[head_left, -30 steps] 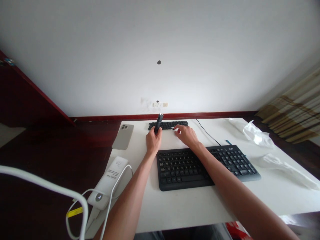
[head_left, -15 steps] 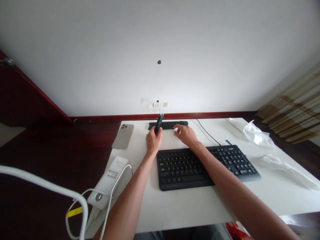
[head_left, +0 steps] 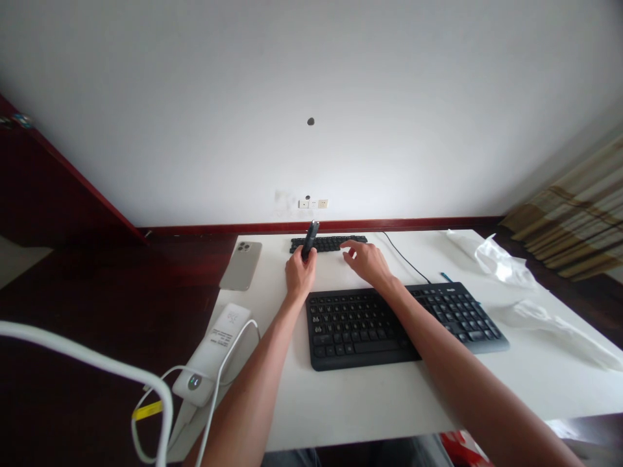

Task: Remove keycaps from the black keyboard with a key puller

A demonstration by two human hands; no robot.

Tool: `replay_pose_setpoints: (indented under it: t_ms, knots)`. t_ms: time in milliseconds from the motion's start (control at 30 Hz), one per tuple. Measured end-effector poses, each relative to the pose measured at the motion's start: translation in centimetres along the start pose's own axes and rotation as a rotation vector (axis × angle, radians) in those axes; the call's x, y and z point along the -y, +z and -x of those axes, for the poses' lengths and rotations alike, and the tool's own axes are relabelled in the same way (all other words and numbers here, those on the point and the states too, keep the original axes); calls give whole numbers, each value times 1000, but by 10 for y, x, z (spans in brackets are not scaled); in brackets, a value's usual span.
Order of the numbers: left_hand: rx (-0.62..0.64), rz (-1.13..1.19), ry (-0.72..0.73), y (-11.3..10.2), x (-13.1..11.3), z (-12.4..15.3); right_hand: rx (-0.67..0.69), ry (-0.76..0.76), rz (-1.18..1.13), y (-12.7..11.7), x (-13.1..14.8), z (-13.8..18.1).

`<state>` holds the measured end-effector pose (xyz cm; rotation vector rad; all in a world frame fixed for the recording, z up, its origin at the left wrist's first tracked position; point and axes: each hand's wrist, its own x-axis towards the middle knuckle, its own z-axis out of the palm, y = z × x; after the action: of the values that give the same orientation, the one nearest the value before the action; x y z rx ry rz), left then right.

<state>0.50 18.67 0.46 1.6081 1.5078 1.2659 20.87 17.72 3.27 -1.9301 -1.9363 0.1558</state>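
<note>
At the left of the table [head_left: 365, 405], the phone [head_left: 241, 267] and white power bank [head_left: 217, 344] lie apart from the work. Your left hand [head_left: 300, 275] has its grip closed around an upright black handheld object [head_left: 310, 240]. Behind it, the dark strip of keys [head_left: 331, 244] lies along the far edge, looking mostly laid out; missing keys would be too small to tell. Your right hand [head_left: 370, 262] is at the strip's right end, its grip loosely curled, thumb and finger parted, nothing visible between. Nearer you, the large keyboard [head_left: 363, 347] seems fully keyed where your forearm leaves it visible; what remains, you cannot tell.
</note>
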Motion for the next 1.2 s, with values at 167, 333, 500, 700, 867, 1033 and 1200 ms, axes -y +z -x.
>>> replay_pose_setpoints:
  t_ms: [167,333,500,700,867,1033,1200]
  knots:
    - [35,-39,38,-1,-8,4,-25,-4,-165,-19,-4,12]
    - [157,-195,193,-9,-30,15,59,-54,-454,-34,-1,46]
    - [367,-343,387,-7,-55,39,205,-82,-935,-37,7,82]
    - [515,-277,427,1,-70,61,19,19,-1047,-46,-5,110]
    - [608,-167,449,1,-76,67,-140,167,-1089,-44,-28,130]
    - [736,10,427,5,-81,77,-226,323,-1309,-34,-40,142]
    - [796,0,405,7,-86,84,-238,300,-1304,-33,-42,152]
